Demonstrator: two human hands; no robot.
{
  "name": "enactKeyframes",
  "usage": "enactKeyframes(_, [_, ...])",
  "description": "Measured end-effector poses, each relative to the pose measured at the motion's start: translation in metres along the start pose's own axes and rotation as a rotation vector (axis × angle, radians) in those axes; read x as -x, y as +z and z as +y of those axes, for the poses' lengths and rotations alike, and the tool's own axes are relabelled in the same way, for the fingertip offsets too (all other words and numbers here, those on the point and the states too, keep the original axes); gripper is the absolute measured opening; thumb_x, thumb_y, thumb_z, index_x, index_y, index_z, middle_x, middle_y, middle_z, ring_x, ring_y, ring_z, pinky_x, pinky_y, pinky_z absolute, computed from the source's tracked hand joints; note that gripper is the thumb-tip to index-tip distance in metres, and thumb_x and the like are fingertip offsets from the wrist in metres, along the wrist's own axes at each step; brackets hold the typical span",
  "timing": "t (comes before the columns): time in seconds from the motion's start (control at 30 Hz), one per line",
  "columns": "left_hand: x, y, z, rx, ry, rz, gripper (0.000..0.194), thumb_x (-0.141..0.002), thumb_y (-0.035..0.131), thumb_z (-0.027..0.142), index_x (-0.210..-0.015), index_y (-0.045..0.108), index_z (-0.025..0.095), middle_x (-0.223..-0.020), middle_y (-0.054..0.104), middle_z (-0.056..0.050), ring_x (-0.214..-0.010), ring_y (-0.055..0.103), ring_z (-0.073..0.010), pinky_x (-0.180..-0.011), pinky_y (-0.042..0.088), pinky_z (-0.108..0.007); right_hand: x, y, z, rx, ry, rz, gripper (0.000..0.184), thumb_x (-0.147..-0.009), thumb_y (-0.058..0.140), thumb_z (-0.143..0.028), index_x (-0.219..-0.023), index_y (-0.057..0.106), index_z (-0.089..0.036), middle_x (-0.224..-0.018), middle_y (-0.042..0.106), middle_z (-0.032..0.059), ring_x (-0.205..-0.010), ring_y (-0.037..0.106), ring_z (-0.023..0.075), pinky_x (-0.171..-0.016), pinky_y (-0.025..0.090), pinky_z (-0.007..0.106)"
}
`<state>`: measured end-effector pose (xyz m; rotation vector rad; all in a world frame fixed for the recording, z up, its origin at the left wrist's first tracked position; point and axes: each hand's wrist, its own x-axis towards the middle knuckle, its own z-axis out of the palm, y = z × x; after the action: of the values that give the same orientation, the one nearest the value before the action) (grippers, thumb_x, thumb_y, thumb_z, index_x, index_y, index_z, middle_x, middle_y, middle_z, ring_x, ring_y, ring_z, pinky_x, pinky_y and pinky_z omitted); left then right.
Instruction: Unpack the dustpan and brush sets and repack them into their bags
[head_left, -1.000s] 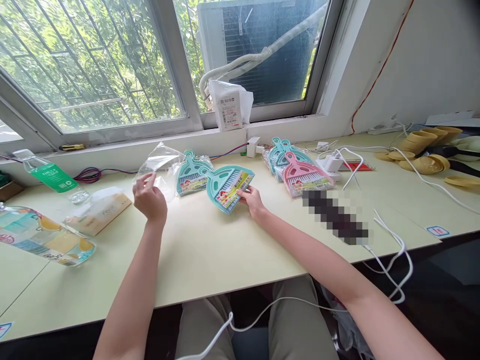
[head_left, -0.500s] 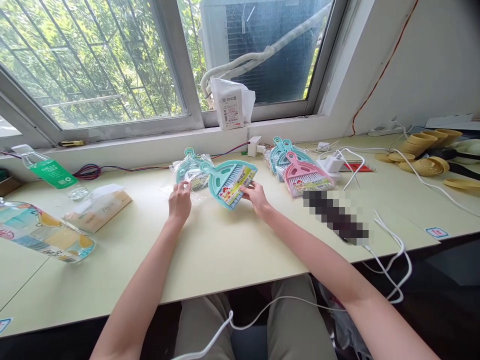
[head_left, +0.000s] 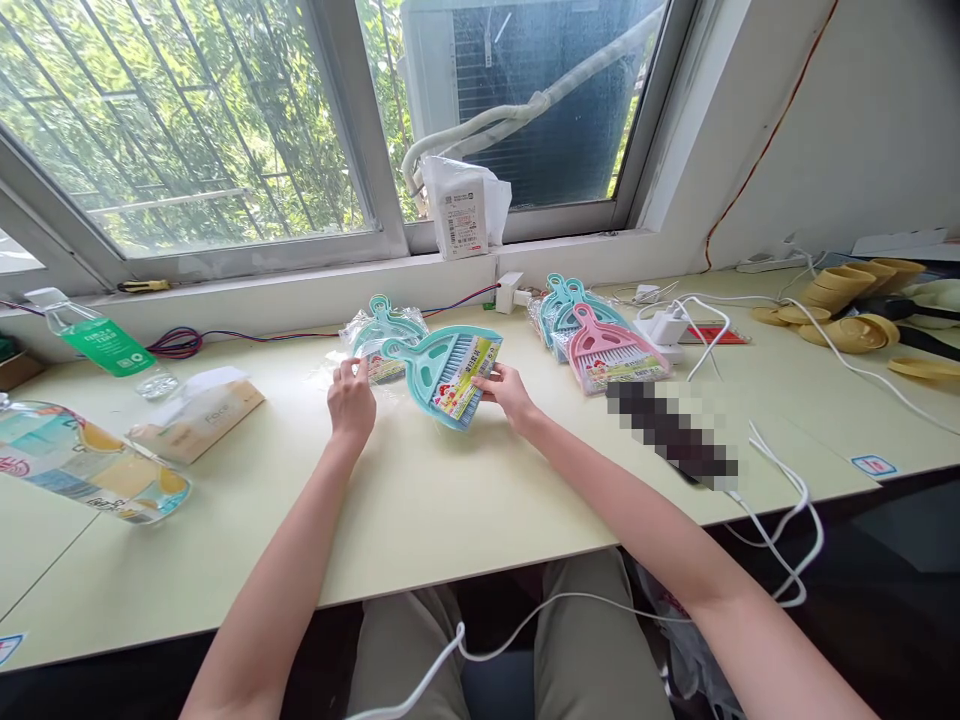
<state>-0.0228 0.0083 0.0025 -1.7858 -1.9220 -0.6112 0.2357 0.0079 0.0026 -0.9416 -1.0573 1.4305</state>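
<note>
My right hand grips the right edge of a mint-green dustpan and brush set, its yellow printed label facing me. The set is held tilted above the table, with its handle pointing to the upper left. To its left, my left hand is closed, fingers curled round thin clear plastic bag material; its fingertips are partly hidden. Just behind, another green dustpan set lies in clear wrapping. Over on the right, a pink dustpan set rests in front of more green sets.
A tissue pack, a large drink bottle and a green-labelled bottle are at left. On the right are a pixelated dark object, white cables, plugs and yellow tape rolls. A wrapped box stands on the sill.
The held dustpan set has shifted slightly left and down, tilting a little more. My left hand has moved slightly left and toward me, drawing away from the wrapped set.
</note>
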Motion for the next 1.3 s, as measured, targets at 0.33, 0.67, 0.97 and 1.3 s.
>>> enactKeyframes(0.33, [0.001, 0.0, 0.003, 0.096, 0.074, 0.024, 0.058, -0.078, 0.036, 0.0, -0.132, 0.052, 0.017, -0.124, 0.053, -0.016, -0.109, 0.052, -0.03, -0.078, 0.053, -0.04, -0.006, -0.005, 0.009, 0.04, 0.055, 0.083, 0.015, -0.076, 0.063, -0.006, -0.088, 0.06, -0.015, -0.082, 0.071, 0.0042, -0.072, 0.069, 0.016, -0.073, 0.06, 0.035])
enactKeyframes(0.67, [0.006, 0.002, 0.019, 0.292, 0.406, -0.024, 0.065, -0.079, 0.031, -0.002, -0.138, 0.046, 0.023, -0.136, 0.048, -0.01, -0.121, 0.045, -0.0271, -0.099, 0.043, -0.047, -0.002, 0.002, 0.011, -0.013, 0.055, -0.093, 0.017, -0.073, 0.068, -0.008, -0.087, 0.062, -0.014, -0.083, 0.072, 0.0055, -0.074, 0.069, 0.0176, -0.075, 0.06, 0.037])
enactKeyframes(0.97, [0.015, -0.015, 0.053, 0.739, 0.47, -0.121, 0.071, -0.075, 0.03, -0.002, -0.14, 0.041, 0.024, -0.138, 0.05, -0.006, -0.126, 0.046, -0.0205, -0.105, 0.039, -0.044, -0.01, -0.003, 0.02, -0.089, 0.032, -0.035, 0.021, -0.071, 0.072, -0.013, -0.089, 0.062, -0.015, -0.086, 0.073, 0.0054, -0.077, 0.07, 0.0181, -0.078, 0.06, 0.037])
enactKeyframes(1.3, [0.024, -0.024, 0.065, 0.851, 0.42, 0.072, 0.05, -0.088, 0.041, 0.018, -0.137, 0.039, 0.022, -0.14, 0.047, -0.01, -0.133, 0.039, -0.0238, -0.112, 0.029, -0.049, -0.008, 0.0, 0.018, -0.139, -0.009, -0.085, 0.025, -0.068, 0.077, -0.021, -0.088, 0.063, -0.015, -0.089, 0.073, 0.0064, -0.083, 0.07, 0.0202, -0.088, 0.057, 0.041])
